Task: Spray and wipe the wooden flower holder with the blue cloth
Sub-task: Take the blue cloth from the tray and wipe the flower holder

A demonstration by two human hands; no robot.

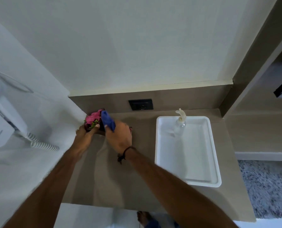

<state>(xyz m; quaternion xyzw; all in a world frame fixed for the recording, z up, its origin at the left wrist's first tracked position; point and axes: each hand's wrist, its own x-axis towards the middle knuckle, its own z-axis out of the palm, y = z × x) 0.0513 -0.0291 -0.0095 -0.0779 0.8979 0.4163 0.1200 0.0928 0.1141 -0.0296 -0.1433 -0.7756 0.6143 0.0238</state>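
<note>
Holder [97, 127] cornered (wall left), cloth [108, 120] pressing.

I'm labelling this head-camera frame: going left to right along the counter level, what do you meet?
Wall-mounted hair dryer → pink flowers in the wooden flower holder → blue cloth → black wall socket → spray bottle standing in the white tray.

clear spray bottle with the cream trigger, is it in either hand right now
No, the clear spray bottle stands in the white plastic tray, apart from both hands.
</note>
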